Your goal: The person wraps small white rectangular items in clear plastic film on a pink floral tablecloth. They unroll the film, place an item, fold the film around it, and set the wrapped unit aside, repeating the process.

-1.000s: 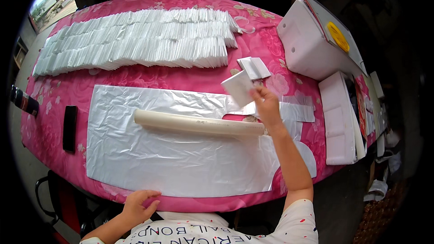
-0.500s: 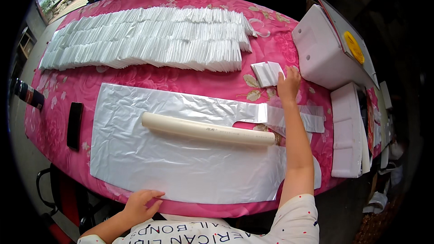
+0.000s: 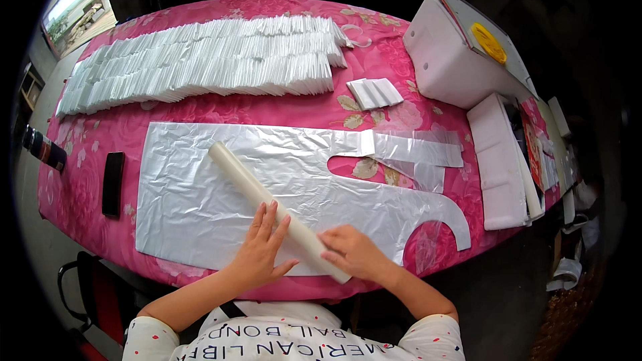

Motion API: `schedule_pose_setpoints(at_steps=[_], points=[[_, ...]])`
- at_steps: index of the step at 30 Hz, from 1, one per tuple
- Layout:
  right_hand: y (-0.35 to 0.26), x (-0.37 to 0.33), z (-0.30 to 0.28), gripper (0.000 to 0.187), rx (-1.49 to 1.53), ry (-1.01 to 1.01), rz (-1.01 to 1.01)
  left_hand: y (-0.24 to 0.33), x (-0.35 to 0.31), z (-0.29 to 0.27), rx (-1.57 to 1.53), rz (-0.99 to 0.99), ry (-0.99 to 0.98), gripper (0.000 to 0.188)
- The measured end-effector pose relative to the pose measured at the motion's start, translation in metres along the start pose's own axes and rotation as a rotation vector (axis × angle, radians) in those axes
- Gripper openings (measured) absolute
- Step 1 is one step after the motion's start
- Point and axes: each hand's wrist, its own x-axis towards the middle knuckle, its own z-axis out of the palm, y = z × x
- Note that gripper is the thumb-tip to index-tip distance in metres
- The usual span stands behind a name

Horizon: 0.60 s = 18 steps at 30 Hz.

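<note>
A thin white plastic apron (image 3: 187, 200) lies spread flat before me, its cut-outs and straps toward the right. Across it slants a cream plastic pipe (image 3: 239, 175), the near end by the front edge of the table. My left hand (image 3: 257, 254) rests with fingers stretched out, its fingertips touching the pipe's left side. Bent fingers of my right hand (image 3: 356, 253) grip the pipe near its lower end, from the right. Beyond the straps sits a small fanned stack of folded white plastic packets (image 3: 374, 93), with neither hand on it.
Long rows of folded white packets (image 3: 200, 67) fill the far left. A black phone (image 3: 113, 184) and a dark bottle (image 3: 45, 148) are at the left. White foam boxes (image 3: 441, 53) stand at the right, one topped with a yellow roll (image 3: 489, 43). A pink flowered cloth covers the table.
My right hand has come back from the small packet stack to the pipe. My left hand has moved inward onto the apron. The pipe has turned from nearly crosswise to slanting toward me.
</note>
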Motion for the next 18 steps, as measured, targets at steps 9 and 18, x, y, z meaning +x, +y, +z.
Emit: schedule_pose_setpoints(at_steps=[9,18], points=[[0.053,-0.059,-0.014,0.048,-0.459,0.205,0.153,0.020,0.020,0.043,-0.059,0.179,-0.087,0.081],[0.156,-0.185,-0.097,0.039,-0.663,0.670,0.637,0.047,0.026,0.054,0.006,0.159,-0.191,0.071]])
